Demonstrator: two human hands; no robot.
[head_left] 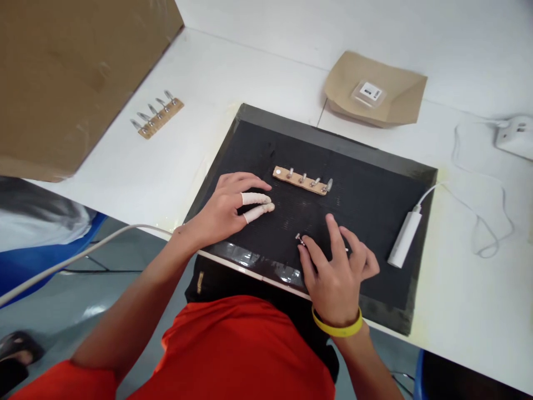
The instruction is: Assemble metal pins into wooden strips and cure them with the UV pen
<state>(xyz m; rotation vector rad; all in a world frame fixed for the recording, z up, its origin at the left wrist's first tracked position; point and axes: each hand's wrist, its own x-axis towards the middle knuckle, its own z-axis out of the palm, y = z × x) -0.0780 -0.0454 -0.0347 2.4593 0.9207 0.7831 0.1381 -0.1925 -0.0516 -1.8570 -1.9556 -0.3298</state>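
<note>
My right hand, a yellow band at its wrist, pinches a small shiny metal piece between thumb and index finger, low over the black mat. The other fingers are spread. The piece is too small to name surely. My left hand lies open on the mat, with white finger cots on two fingers. Just beyond its fingertips is a brown cardboard strip with several upright metal clips and a white round spot at its left end. Neither hand touches this strip.
A second strip with several clips lies at the upper left, near a big cardboard panel. A brown paper tray holds a clear plastic box. A white cabled stick-like device lies on the mat's right side. A power strip is farther right.
</note>
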